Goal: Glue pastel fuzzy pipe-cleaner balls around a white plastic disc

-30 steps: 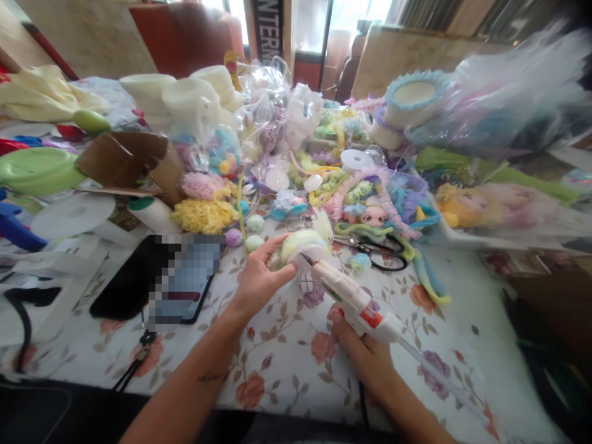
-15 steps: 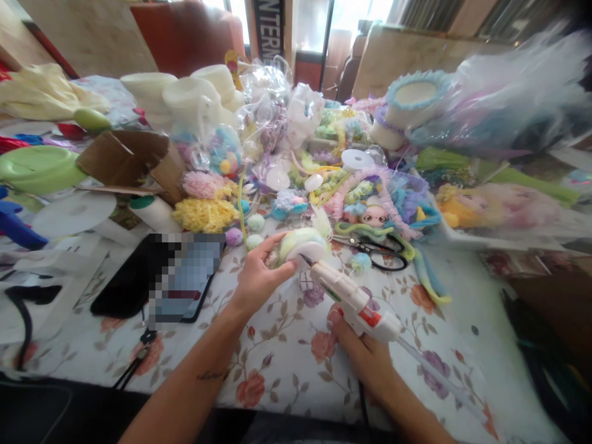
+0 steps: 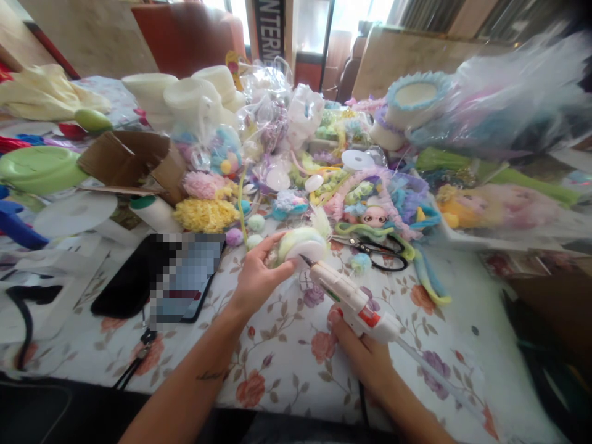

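Observation:
My left hand (image 3: 264,268) is closed around a small round piece (image 3: 308,251) with a flat white face and a fluffy pastel yellow-green rim. A pale tuft stands up from its far side. In my right hand (image 3: 354,339) is a white glue gun (image 3: 349,293), my fingers wrapped round its handle. Its dark nozzle points up and left, at or very near the white face; whether it touches I cannot tell. A long clear glue stick (image 3: 439,376) sticks out of the back of the gun.
Black-handled scissors (image 3: 382,250) and a pale pompom (image 3: 361,264) lie just right of the round piece. Two phones (image 3: 124,277) rest at left. Behind are yarn pieces, a doll head (image 3: 374,214), a cardboard box (image 3: 124,157) and plastic bags (image 3: 513,98) on the flowered tablecloth (image 3: 287,370).
Almost nothing differs. Both hands, the round piece and the glue gun keep practically the same position.

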{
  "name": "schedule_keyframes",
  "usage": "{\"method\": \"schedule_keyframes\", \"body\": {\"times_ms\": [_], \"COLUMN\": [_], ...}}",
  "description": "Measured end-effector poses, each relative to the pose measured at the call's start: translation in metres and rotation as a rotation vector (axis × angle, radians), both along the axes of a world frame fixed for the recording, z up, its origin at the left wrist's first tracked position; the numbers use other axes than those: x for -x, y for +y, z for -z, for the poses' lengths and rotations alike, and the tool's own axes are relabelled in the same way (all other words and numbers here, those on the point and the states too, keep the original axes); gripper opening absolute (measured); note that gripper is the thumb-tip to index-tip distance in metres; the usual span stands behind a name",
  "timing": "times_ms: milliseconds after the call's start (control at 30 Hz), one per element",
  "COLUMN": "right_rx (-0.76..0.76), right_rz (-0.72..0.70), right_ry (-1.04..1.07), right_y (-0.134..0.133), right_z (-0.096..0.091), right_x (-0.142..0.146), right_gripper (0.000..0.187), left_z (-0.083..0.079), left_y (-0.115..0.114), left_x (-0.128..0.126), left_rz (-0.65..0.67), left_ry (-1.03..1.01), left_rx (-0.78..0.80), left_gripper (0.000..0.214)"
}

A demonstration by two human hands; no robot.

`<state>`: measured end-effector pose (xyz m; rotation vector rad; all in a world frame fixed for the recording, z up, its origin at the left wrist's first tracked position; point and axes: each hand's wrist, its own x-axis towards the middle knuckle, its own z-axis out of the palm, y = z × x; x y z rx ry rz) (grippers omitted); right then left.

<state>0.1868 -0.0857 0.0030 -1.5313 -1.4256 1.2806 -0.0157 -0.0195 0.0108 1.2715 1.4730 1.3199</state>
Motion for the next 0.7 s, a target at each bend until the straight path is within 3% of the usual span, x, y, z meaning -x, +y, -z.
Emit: {"method": "schedule_keyframes", "body": {"times_ms": [167,333,500,600,700], "right_rx": [0.058,-0.053,0.010,0.000,-0.028], "right_rz": [0.032,0.033,0.020,0.011,0.099], "right_ry": [0.002,0.052,0.098,0.056,0.017], "right_y": [0.000,0.003,0.005,0.007,0.012], "right_z": [-0.005,-0.015,-0.016,-0.013,-0.013], "right_x": [0.002,0.006,0.007,-0.006,-0.042], "right_gripper": [0.039,0.030,0.030,0.028,0.033], "left_z": [-0.001,-0.002,-0.004,-0.010,-0.018], "left_y": [0.000,0.000,0.003,0.004,0.005], "left_x": [0.000,0.000,-0.001,-0.003,-0.004], "left_rz": [-0.011,-0.021,-0.043,-0.097,-0.154], "left_ry": [-0.011,-0.032,-0.111,-0.235,-0.336], "left_rx": [0.013,0.006,0.025,0.101,0.172], "left_gripper": [0.054,0.054,0.058,0.062,0.060]}}
